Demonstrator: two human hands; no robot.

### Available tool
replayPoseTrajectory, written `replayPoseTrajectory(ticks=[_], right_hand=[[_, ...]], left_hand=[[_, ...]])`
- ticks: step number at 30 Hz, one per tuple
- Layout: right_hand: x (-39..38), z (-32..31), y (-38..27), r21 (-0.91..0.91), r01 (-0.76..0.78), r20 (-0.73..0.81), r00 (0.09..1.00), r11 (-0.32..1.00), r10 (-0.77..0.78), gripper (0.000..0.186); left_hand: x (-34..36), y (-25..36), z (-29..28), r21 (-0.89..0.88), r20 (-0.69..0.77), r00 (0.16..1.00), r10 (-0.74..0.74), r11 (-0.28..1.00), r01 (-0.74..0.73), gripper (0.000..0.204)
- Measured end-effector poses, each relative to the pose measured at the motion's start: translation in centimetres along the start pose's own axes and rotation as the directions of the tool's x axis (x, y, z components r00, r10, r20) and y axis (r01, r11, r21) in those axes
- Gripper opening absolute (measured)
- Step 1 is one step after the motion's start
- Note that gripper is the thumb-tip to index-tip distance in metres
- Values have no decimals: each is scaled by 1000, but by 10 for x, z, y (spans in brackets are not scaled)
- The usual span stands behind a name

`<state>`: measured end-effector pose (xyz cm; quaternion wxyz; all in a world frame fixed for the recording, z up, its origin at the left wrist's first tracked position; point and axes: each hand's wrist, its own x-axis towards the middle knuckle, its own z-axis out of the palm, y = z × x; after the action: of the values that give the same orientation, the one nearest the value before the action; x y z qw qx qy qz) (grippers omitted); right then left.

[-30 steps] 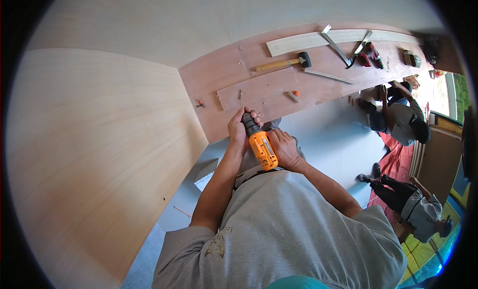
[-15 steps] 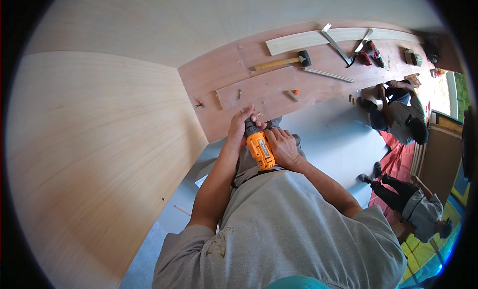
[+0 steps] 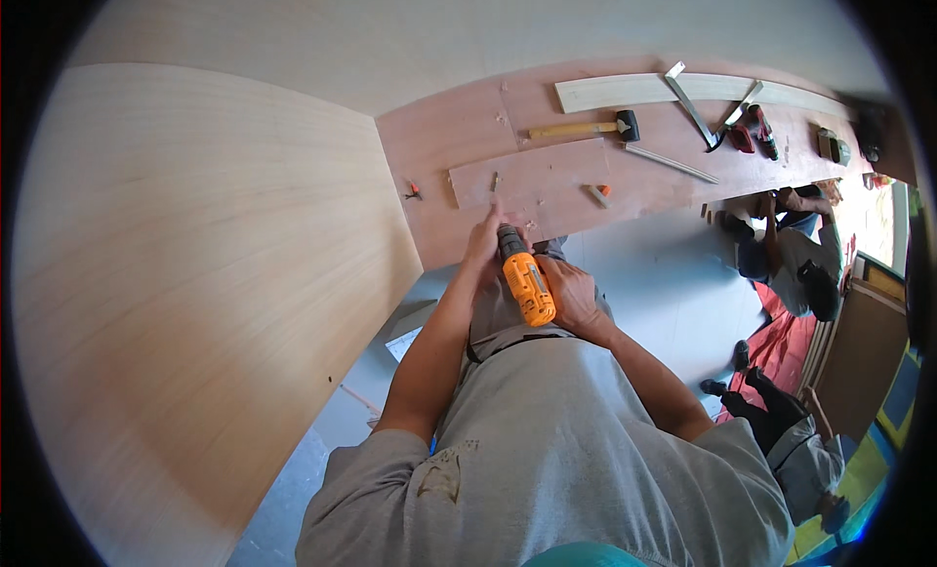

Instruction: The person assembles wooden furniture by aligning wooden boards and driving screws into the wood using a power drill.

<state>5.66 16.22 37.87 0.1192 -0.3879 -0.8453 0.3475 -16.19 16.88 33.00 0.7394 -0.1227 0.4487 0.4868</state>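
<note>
An orange and black cordless drill [image 3: 530,286] is held in front of my waist, its black chuck pointing away from me. My right hand [image 3: 574,296] is closed round the drill's grip, which it mostly hides. At the front end, my left hand [image 3: 482,241] wraps the chuck, with one finger stretched forward along it; its other fingers are partly hidden behind the chuck. Just beyond that fingertip, a small metal piece [image 3: 495,182] lies on a thin wooden board [image 3: 556,169] on the reddish plywood worktop [image 3: 434,230].
A tall wooden panel [image 3: 215,264] stands close on my left. On the worktop lie a mallet [image 3: 576,130], a metal square [image 3: 693,103], a red and black drill [image 3: 764,133], a metal strip [image 3: 673,164] and a long plank [image 3: 625,92]. Two people [image 3: 800,260] are at the right.
My view has shifted, so the worktop and its tools sit further right and lower. The left hand's fingers have moved in closer along the chuck. The right hand keeps its hold.
</note>
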Motion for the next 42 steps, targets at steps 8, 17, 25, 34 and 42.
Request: replayPoseTrajectory(ticks=[8,17,25,34,42], right_hand=[[-10,-14,21,76,-269,56,963,960,265,54],[-55,-13,52,136,-461,81,887,877,454,56],[-76,-36,88,481,-530,103,825,698,555,36],[-57,-58,113,795,-605,524,651,-41,549,23],[-58,-53,115,784,-621,525,659,-6,539,22]], left_hand=[[74,76,-147,955,-123,464,877,-23,297,24],[100,109,-189,827,-148,629,763,-253,502,26],[75,102,-179,826,-93,563,822,-253,505,29],[80,-30,-77,87,-285,954,95,994,-73,7],[87,-76,-16,-65,-128,991,47,996,-55,13]])
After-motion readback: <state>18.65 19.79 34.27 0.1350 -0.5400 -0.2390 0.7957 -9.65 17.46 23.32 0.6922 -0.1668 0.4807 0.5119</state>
